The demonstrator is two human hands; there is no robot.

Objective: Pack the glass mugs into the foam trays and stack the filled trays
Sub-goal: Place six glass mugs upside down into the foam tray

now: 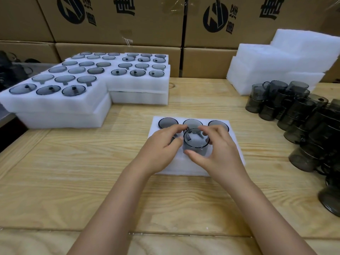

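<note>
Curled fingers (173, 128) of the left hand (160, 146) and right hand (219, 151) clasp a smoky glass mug (196, 144) from both sides, upright over the middle of the white foam tray (182, 168) lying on the wooden table (73, 172).

L hand (161, 144) & R hand (217, 153) bare; both forearms (114, 199) bare to frame edge; nails short, plain.

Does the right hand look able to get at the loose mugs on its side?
Probably yes, once freed: the right hand grips a mug, but only bare table separates it from the loose mugs.
</note>
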